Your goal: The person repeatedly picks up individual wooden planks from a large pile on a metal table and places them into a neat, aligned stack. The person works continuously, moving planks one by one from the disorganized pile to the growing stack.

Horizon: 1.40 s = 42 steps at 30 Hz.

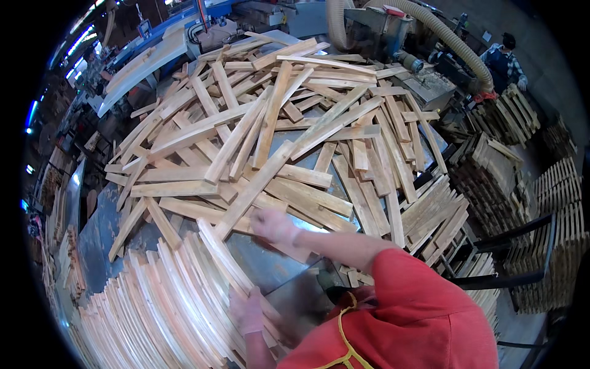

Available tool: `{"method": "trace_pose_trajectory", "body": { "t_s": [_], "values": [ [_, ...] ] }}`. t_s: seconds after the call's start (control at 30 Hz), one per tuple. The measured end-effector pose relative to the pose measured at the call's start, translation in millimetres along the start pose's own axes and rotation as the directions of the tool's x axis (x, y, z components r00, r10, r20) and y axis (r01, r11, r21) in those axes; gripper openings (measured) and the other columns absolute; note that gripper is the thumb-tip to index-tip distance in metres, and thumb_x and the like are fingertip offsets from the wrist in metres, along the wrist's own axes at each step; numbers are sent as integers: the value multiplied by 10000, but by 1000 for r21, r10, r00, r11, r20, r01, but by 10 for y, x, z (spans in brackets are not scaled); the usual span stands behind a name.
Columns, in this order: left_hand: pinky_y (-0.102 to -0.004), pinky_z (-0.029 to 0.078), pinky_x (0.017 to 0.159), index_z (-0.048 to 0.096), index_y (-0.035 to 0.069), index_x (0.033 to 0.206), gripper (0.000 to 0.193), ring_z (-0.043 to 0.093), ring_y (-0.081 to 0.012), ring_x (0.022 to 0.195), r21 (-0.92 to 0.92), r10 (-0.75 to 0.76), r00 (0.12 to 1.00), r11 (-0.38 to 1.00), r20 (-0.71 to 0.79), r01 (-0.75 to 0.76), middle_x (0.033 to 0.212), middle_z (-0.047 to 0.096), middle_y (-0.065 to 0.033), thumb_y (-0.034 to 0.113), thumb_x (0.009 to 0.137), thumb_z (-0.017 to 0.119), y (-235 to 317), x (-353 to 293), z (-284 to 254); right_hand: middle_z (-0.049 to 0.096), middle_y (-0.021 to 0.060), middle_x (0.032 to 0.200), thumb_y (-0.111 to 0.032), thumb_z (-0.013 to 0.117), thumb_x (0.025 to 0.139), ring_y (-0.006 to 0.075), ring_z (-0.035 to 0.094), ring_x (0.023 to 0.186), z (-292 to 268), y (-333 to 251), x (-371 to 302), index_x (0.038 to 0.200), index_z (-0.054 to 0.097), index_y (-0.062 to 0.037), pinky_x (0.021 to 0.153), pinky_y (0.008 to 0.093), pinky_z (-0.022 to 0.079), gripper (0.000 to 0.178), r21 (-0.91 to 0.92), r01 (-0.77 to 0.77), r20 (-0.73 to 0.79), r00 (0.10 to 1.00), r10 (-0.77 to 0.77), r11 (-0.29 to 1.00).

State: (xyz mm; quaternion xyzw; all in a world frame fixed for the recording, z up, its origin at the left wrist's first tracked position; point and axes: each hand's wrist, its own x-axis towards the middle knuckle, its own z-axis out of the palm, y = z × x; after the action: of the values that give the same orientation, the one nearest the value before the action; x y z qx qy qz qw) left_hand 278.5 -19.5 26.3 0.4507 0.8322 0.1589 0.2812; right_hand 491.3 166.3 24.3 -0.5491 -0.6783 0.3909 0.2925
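Note:
My left hand (247, 310) is closed around a pale wooden slat (228, 261) at the right end of a row of slats standing on edge (157, 301). My right hand (275, 226) is at the near edge of a large loose heap of wooden slats (246, 141). Its fingers are curled in, and what they hold, if anything, is hidden. Just left of that hand a long slat (258, 187) lies slanting across the heap, and another slat (289, 250) lies under the wrist. Both hands look covered by thin pale gloves.
The heap lies on a blue-grey metal table (101, 240). Stacked slats (491, 172) stand on the right beside a dark metal frame (510, 280). Behind are a ribbed hose (455, 46) and machinery (399, 37). Another person (507, 61) stands at the far right.

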Motion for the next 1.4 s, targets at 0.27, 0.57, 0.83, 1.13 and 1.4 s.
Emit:
{"method": "trace_pose_trajectory", "body": {
  "t_s": [0.27,0.57,0.83,1.13,1.4],
  "values": [
    [-442,441,1179,207,-53,1682,980,535,-436,1430,-149,122,992,982,21,-117,1573,472,-362,348,958,731,188,-360,-75,696,87,1021,-432,571,1029,245,627,917,978,150,-1366,1147,721,-32,907,403,519,443,586,-500,490,845,212,638],
    [-524,586,900,259,-26,1668,999,740,-476,988,-162,65,995,984,-77,-77,1116,728,-335,317,883,774,-104,-678,85,706,29,1039,-260,668,1037,195,651,964,1134,58,235,1086,694,-135,874,352,531,137,786,-609,568,780,262,111],
    [-562,577,851,286,-11,1624,917,703,-481,971,-20,194,965,980,-177,-200,1148,692,-301,306,899,750,-55,-593,282,682,111,1346,-233,725,1010,239,642,1237,-139,-660,1654,1541,488,-1,1046,386,529,626,804,94,-89,995,-38,587],
    [-514,520,971,374,-1,1561,833,636,-354,1178,409,126,975,912,-182,-41,1350,592,-194,341,883,714,409,164,277,668,218,1240,-303,844,780,454,665,1157,347,-266,467,1489,443,-72,1014,512,551,846,-607,362,417,903,-105,707],
    [-538,348,1185,468,33,1501,709,481,-357,1382,412,328,895,892,-303,-187,1461,543,-154,357,906,677,-1,-10,406,752,272,1150,-259,891,746,356,752,1033,-257,-337,286,1434,572,4,931,437,587,803,-403,129,435,898,66,906]
  ]
}}
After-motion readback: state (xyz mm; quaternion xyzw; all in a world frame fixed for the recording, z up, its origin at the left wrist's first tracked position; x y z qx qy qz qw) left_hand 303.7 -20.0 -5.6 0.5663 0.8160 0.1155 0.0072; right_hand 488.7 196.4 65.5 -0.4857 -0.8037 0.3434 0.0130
